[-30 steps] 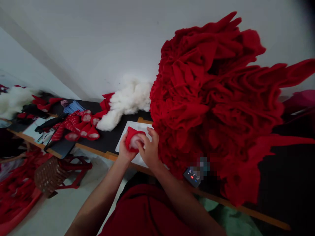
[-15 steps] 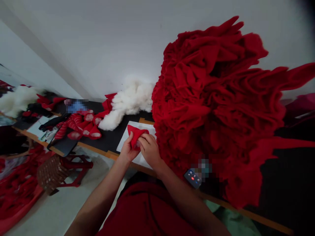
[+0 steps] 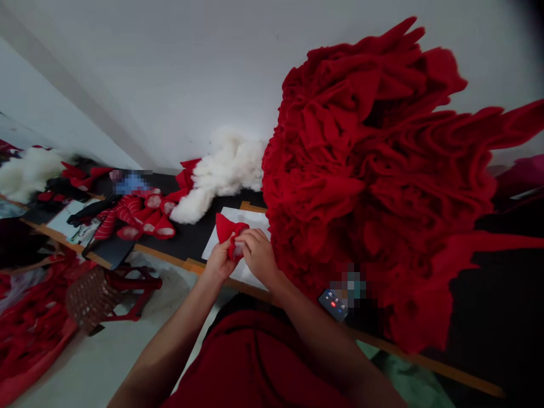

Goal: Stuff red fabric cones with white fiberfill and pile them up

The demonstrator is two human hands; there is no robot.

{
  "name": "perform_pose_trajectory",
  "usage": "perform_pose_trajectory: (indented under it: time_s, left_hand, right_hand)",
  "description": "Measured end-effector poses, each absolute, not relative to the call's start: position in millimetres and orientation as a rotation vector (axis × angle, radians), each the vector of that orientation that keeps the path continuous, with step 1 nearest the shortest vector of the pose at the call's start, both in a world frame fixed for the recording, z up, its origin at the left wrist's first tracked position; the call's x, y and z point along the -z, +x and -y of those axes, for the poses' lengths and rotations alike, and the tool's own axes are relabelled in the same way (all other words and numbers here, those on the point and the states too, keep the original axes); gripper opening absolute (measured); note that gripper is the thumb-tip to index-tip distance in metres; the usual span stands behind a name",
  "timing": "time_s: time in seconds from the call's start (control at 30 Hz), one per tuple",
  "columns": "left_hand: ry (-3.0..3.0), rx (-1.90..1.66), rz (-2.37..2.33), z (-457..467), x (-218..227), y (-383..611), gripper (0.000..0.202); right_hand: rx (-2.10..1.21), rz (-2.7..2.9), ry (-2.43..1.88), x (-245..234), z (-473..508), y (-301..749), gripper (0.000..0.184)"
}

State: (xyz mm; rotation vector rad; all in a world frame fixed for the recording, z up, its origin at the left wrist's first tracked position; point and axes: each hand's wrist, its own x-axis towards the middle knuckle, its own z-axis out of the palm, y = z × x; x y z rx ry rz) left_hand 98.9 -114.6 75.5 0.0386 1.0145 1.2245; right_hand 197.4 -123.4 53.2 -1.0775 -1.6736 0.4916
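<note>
A small red cone-shaped felt hat (image 3: pixel 227 226) is held over a white sheet (image 3: pixel 255 272) on the black table. My left hand (image 3: pixel 221 259) is closed on its lower left edge. The fingers of my right hand (image 3: pixel 258 255) pinch at the hat's open end, where a bit of white stuffing shows. Behind the hands lies a heap of white fibre stuffing (image 3: pixel 232 164). Several red cones with white stuffing in their openings (image 3: pixel 164 228) rest to the left.
A tall pile of red felt pieces (image 3: pixel 331 170) rises close by my right hand. A phone (image 3: pixel 334 304) lies at its foot. Red-and-white striped pieces (image 3: pixel 123 212) lie farther left. Beside the table stand a brown stool (image 3: pixel 136 283) and a heap of red pieces (image 3: pixel 34 334) on the floor.
The hat has tilted, with its tip a little farther left and its open end turned more toward my right hand. The right fingers have shifted slightly at the opening.
</note>
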Motion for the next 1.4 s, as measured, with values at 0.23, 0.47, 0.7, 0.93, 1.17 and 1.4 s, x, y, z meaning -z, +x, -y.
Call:
perform_pose_trajectory:
  time_s: [0.23,0.47,0.7,0.93,1.17,1.4]
  left_hand:
    - [0.026,-1.252,-1.153,102.3,-70.8,78.4,0.012]
    - [0.012,-1.177,-1.038,106.7,-76.0,59.2,0.015]
    - [0.186,-1.03,-0.941,121.5,-74.0,69.6,0.027]
    - [0.642,-1.22,-1.091,132.2,-75.5,78.7,0.05]
    - [0.96,-1.5,-1.384,124.9,-71.3,82.2,0.033]
    - [1.242,-1.296,-1.409,126.4,-70.1,88.8,0.032]
  right_hand:
    - [-0.852,1.047,-1.033,-93.0,116.2,213.2,0.007]
    - [-0.545,1.418,-1.192,-82.5,93.0,213.5,0.028]
    - [-1.135,1.198,-1.115,-39.2,100.6,190.4,0.026]
    - [-0.99,1.172,-1.174,-36.0,100.9,196.7,0.028]
    - [-0.932,1.323,-1.06,-42.1,113.4,196.9,0.034]
    - [-0.822,1.21,-1.173,-33.9,111.0,198.2,0.023]
